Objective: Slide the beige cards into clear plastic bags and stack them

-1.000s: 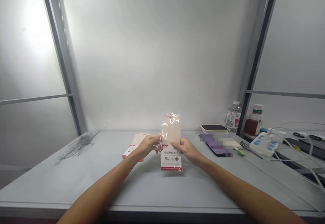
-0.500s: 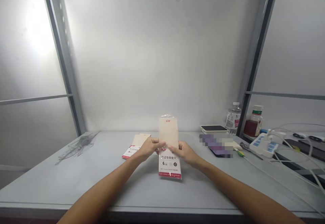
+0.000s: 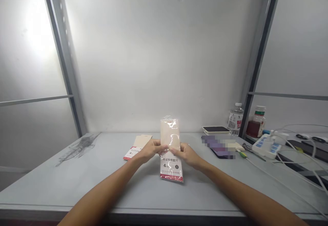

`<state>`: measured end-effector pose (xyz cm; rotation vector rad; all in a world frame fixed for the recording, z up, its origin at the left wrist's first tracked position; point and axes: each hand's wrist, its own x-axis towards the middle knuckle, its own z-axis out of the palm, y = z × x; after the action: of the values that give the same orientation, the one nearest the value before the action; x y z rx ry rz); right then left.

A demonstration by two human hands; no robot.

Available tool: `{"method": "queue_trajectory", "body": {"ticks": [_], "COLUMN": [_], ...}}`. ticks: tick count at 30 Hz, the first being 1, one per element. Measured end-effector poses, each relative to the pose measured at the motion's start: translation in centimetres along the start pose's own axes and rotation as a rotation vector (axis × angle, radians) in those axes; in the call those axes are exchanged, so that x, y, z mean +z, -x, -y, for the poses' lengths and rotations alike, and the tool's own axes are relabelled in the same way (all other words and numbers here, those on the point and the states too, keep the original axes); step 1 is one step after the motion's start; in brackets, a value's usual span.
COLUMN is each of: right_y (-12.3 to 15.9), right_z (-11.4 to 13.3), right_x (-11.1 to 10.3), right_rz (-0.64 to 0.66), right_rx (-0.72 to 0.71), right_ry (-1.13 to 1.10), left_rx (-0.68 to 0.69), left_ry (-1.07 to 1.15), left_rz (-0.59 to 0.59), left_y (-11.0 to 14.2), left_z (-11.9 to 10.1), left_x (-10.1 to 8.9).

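Note:
A ruler set packet (image 3: 171, 167), cream above and white with a red strip below, is held upright in front of me in its clear plastic sleeve. My left hand (image 3: 153, 150) pinches its left edge at mid-height, thumb on the front. On the opposite edge, my right hand (image 3: 186, 153) grips with its thumb across the front too; the fingers behind the packet are hidden. Similar cream-and-white packets (image 3: 133, 151) lie overlapping on the desk just left of my left hand, partly covered by it.
At the right stand a water bottle (image 3: 235, 120) and a jar of dark red contents (image 3: 256, 123). A phone (image 3: 216, 129), a blurred purple item (image 3: 217, 146), a white power strip (image 3: 266, 146) and loose cables (image 3: 279, 180) lie nearby. Dark scribbles mark the desk (image 3: 64, 181) at left.
The packet has tilted slightly, and bright glare now covers its upper sleeve. Both hands keep nearly the same hold and position.

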<state>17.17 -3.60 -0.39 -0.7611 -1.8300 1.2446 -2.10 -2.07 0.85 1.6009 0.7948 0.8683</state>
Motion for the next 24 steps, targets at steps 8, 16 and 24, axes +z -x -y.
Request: {"method": "queue_trajectory", "body": {"ticks": [8, 16, 24], "right_y": [0.1, -0.6, -1.2], "right_z": [-0.1, -0.9, -2.3], "right_x": [0.1, -0.4, -3.1], "right_rz": [0.002, -0.094, -0.14], "right_rx": [-0.021, 0.097, 0.297], "right_ry": [0.027, 0.033, 0.46], "left_rx": [0.013, -0.005, -0.158], "left_ry": [-0.041, -0.257, -0.84], "left_rz": [-0.011, -0.195, -0.428], "left_y": [0.1, -0.1, -0.5], "left_z": [-0.1, -0.2, 1.3], "left_x": [0.1, 0.4, -0.7]}}
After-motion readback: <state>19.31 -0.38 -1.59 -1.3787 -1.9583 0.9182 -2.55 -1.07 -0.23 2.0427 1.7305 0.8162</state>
